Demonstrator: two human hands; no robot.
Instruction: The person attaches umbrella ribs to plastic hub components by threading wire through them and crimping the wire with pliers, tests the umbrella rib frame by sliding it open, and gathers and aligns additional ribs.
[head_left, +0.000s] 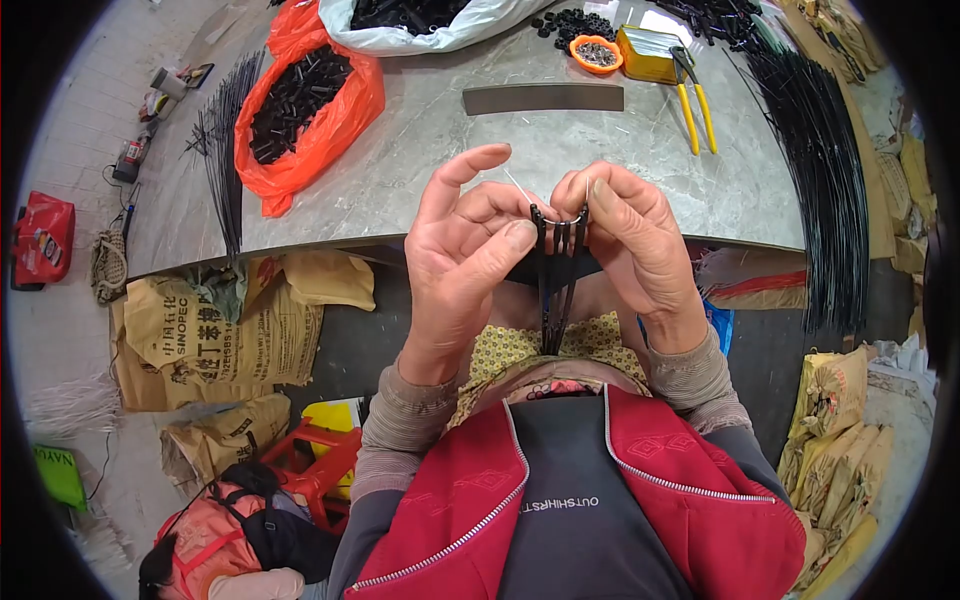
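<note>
Several thin black rods (pixel 556 310) hang in a narrow bundle in front of my body, their lower ends by my lap. A thin silvery wire (pixel 516 186) runs across their top ends in a shallow curve. My left hand (pixel 462 238) pinches the leftmost rod top between thumb and fingers, its index finger raised and bent. With thumb and forefinger closed, my right hand (pixel 640 230) grips the other end of the wire beside the rightmost rod top. Fingers partly hide where wire and rods meet.
On the grey table (pixel 430 165) lie a dark flat strip (pixel 543 98), yellow-handled cutters (pixel 692 105), an orange dish (pixel 596 68), a yellow tin (pixel 645 62) and a red bag (pixel 362 100) of black tubes. Long black rods (pixel 825 190) overhang the right edge. A red stool (pixel 315 460) stands lower left.
</note>
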